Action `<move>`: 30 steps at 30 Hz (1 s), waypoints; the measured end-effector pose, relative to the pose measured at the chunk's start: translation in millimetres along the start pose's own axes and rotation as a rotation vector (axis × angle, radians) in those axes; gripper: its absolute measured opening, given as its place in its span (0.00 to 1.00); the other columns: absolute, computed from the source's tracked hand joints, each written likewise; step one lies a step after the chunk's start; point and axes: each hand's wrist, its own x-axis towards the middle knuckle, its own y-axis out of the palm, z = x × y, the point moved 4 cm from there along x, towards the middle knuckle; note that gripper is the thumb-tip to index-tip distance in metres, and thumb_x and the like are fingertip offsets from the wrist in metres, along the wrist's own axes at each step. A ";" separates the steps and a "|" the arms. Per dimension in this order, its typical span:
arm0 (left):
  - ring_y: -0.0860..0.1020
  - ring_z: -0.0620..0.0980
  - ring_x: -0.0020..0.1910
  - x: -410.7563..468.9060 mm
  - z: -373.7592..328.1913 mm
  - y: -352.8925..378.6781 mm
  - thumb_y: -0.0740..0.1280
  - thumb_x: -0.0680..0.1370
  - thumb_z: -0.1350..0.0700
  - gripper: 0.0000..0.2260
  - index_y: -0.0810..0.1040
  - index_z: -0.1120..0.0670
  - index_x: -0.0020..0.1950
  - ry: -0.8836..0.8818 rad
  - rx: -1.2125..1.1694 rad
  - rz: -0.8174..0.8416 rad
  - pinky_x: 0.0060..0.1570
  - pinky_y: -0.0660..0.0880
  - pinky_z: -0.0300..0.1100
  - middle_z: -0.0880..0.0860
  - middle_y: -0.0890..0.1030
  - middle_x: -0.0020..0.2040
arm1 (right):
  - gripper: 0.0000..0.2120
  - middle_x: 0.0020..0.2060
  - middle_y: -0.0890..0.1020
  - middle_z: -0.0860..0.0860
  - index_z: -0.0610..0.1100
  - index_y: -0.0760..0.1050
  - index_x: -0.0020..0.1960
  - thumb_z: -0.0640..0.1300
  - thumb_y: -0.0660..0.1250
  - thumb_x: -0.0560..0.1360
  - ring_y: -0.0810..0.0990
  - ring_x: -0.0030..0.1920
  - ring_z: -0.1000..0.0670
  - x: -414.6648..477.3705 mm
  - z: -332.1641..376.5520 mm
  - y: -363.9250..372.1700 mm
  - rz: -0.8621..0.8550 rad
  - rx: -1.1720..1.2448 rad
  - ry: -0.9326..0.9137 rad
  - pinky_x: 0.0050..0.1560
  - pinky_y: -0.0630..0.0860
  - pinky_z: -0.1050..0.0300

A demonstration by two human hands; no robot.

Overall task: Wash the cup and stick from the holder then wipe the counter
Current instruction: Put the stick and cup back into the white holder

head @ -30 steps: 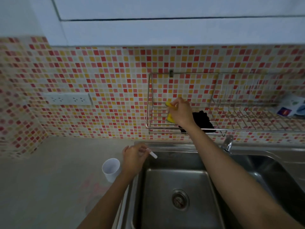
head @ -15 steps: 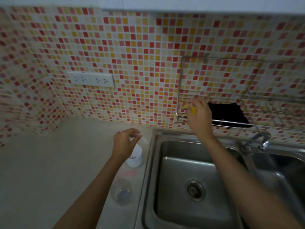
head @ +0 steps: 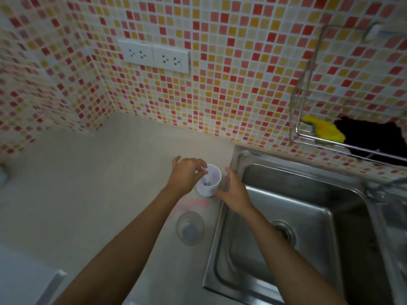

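Observation:
A small white cup stands on the beige counter, just left of the sink. My left hand hovers over its rim, fingers pinched on a thin white stick whose lower end is inside the cup. My right hand is beside the cup's right side with fingers spread; it holds nothing, and I cannot tell whether it touches the cup. A clear glass cup stands nearer to me on the counter.
A pink stain marks the counter between the two cups. The steel sink lies to the right, with a faucet. A wall rack holds a yellow sponge and a black cloth. Sockets sit on the tiled wall.
My right hand left the yellow sponge in the rack and came down beside the white cup. My left hand lowered the stick into the cup. The view swung left and down.

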 end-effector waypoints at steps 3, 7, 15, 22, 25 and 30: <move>0.81 0.49 0.51 4.1 0.6 6.3 0.67 0.78 0.50 0.07 0.83 0.49 0.51 0.006 -0.003 0.034 0.70 0.56 0.54 0.49 0.85 0.49 | 0.43 0.64 0.76 0.51 0.51 0.66 0.68 0.63 0.75 0.58 0.76 0.62 0.50 3.3 6.1 6.4 0.001 0.064 -0.017 0.61 0.74 0.44; 0.80 0.49 0.53 7.3 1.9 10.3 0.66 0.78 0.49 0.08 0.83 0.49 0.52 0.023 0.028 0.029 0.72 0.55 0.53 0.50 0.85 0.51 | 0.37 0.58 0.79 0.54 0.54 0.70 0.63 0.64 0.75 0.57 0.78 0.57 0.52 5.9 7.2 11.4 0.006 0.102 -0.046 0.58 0.77 0.44; 0.77 0.49 0.60 12.8 -0.4 10.3 0.65 0.79 0.51 0.10 0.82 0.49 0.57 0.083 0.152 0.080 0.74 0.50 0.51 0.50 0.83 0.58 | 0.35 0.62 0.77 0.54 0.54 0.68 0.67 0.54 0.78 0.64 0.76 0.61 0.53 7.2 9.1 19.8 0.005 0.095 -0.064 0.61 0.76 0.47; 0.79 0.51 0.58 18.1 0.3 16.5 0.65 0.79 0.52 0.10 0.83 0.51 0.56 0.077 0.118 0.060 0.72 0.54 0.49 0.52 0.84 0.56 | 0.38 0.63 0.77 0.52 0.50 0.67 0.69 0.56 0.77 0.63 0.76 0.61 0.51 12.3 11.0 25.8 0.001 0.080 -0.053 0.61 0.75 0.52; 0.79 0.51 0.57 16.4 0.5 17.7 0.66 0.79 0.52 0.09 0.83 0.51 0.56 0.076 0.091 0.046 0.71 0.55 0.49 0.52 0.84 0.55 | 0.35 0.62 0.76 0.52 0.49 0.66 0.69 0.50 0.78 0.66 0.75 0.60 0.53 13.3 12.1 25.2 -0.004 0.082 -0.058 0.58 0.73 0.57; 0.79 0.52 0.56 17.3 6.3 16.1 0.66 0.79 0.52 0.10 0.83 0.52 0.56 0.053 0.077 0.042 0.71 0.58 0.50 0.53 0.84 0.55 | 0.34 0.62 0.77 0.52 0.50 0.66 0.68 0.49 0.78 0.66 0.76 0.60 0.51 14.8 9.7 26.2 -0.002 0.065 -0.062 0.58 0.73 0.55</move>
